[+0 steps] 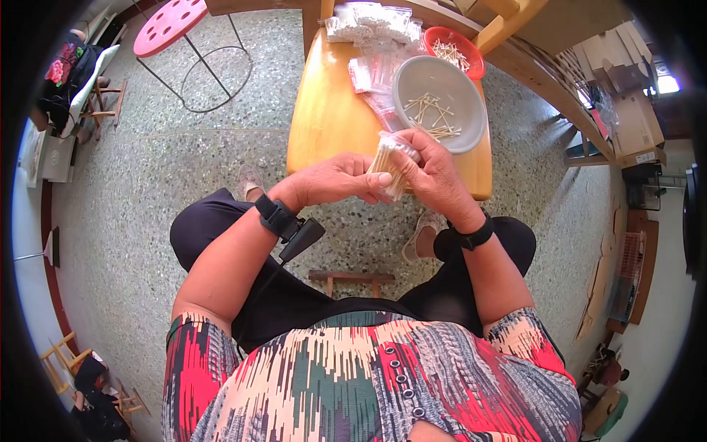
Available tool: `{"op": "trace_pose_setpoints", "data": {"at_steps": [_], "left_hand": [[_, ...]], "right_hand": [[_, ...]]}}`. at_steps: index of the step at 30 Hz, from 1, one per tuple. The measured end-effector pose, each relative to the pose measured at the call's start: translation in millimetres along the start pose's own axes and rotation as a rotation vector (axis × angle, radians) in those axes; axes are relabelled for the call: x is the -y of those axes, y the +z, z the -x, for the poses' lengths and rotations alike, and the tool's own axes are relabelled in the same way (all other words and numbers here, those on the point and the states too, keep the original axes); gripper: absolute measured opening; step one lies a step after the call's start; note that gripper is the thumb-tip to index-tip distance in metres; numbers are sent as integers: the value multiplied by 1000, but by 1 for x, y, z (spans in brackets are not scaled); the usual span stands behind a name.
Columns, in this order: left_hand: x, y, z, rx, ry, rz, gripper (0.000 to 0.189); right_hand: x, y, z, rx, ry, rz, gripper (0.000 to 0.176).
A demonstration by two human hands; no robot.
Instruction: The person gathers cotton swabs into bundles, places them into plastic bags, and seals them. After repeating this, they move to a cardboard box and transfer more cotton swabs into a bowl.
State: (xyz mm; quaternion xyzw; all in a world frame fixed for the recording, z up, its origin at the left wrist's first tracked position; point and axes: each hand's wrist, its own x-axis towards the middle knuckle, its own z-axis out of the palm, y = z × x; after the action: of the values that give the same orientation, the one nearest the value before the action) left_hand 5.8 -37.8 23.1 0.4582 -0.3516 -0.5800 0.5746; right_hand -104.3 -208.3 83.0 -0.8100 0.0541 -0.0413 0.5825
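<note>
Between my two hands is a bundle of cotton swabs, with clear plastic bag film around its upper end. My left hand pinches the bundle from the left, thumb across the sticks. From the right, my right hand grips the bundle and the plastic, fingers closed. Just beyond my hands sits a grey bowl with loose cotton swabs at its bottom. Plastic bags lie left of the bowl, partly under it. Behind them is a pile of filled clear packets.
The wooden chair seat carries these things, plus a red bowl of swabs at its far right. A pink round stool stands far left. Cardboard boxes are stacked at right. Other people sit at the left edge.
</note>
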Motion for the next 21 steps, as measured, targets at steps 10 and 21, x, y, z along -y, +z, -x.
{"op": "trace_pose_setpoints", "data": {"at_steps": [10, 21], "left_hand": [[8, 0, -5, 8, -22, -112, 39], [-3, -1, 2, 53, -54, 69, 42]], "right_hand": [[-10, 4, 1, -44, 71, 106, 24], [-13, 5, -3, 19, 4, -100, 26]]}}
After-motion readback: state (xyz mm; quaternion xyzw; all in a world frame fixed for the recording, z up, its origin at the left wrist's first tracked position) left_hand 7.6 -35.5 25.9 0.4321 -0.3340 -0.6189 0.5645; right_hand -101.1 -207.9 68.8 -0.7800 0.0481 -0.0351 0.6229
